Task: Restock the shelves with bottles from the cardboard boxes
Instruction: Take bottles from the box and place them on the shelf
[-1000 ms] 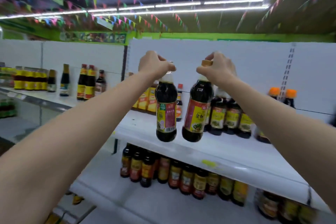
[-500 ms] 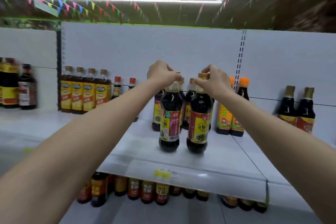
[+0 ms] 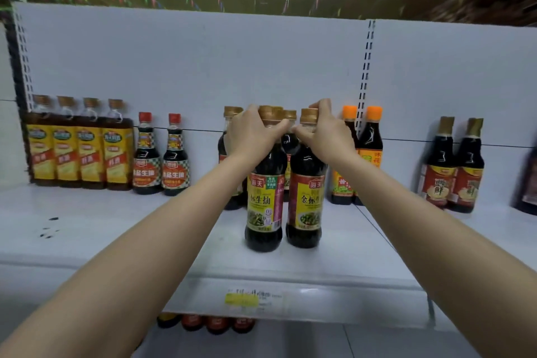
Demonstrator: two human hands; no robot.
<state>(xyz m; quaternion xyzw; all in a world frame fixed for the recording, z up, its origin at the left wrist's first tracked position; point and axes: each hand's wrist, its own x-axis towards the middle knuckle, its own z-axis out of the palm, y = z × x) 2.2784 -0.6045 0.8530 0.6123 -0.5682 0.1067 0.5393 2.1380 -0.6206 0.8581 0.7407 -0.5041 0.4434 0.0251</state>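
My left hand has its fingers curled around the neck of the dark plastic soy-sauce bottle with the yellow-and-purple label; my right hand grips the neck of the dark plastic soy-sauce bottle with the red-and-yellow label the same way. Both bottles stand upright on the white metal shelf, touching side by side, just in front of a cluster of gold-capped dark bottles. I judge this pair placed but not yet let go. No cardboard box is in view, so I cannot tell how many remain; wide bare stretches of shelf suggest plenty is left. Each bottle has a gold cap and nearly black contents.
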